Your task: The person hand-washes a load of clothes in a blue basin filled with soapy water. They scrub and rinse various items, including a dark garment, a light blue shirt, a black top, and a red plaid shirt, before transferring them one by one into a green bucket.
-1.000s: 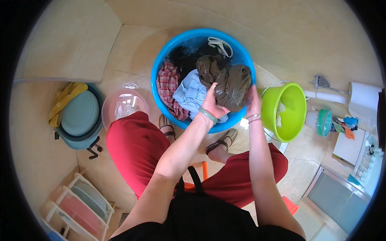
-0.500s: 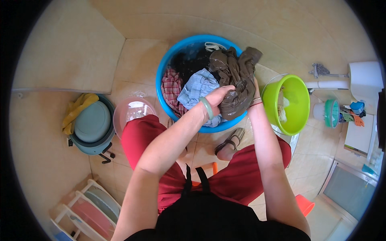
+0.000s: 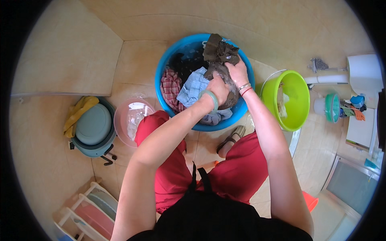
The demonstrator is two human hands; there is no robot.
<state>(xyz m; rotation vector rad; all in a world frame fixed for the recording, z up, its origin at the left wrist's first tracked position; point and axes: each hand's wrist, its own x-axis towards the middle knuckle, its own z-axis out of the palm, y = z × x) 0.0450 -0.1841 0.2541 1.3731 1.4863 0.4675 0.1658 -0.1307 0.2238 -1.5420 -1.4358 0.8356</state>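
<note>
A wet brown garment (image 3: 214, 49) lies bunched in the right part of a round blue tub (image 3: 162, 98). My left hand (image 3: 218, 89), with a pale green bangle at its wrist, is closed on the garment's lower folds. Farther up, my right hand (image 3: 238, 74) grips the cloth beside the tub's right rim. Left of the brown garment are a light blue shirt (image 3: 193, 87), a red checked cloth (image 3: 171, 89) and dark wet fabric (image 3: 187, 62) in water. My fingertips are partly hidden in the folds.
A lime green bucket (image 3: 297, 98) with pale cloth inside stands right of the tub. On the left are a pink basin (image 3: 122, 128) and stacked grey-blue basins (image 3: 93, 124) with a yellow cloth (image 3: 76, 120). A white rack (image 3: 76, 205) holds more basins at lower left.
The brown garment has been lowered and shifted away from me, its top now near the far rim. My right hand has moved up and left along it; my left hand has moved slightly.
</note>
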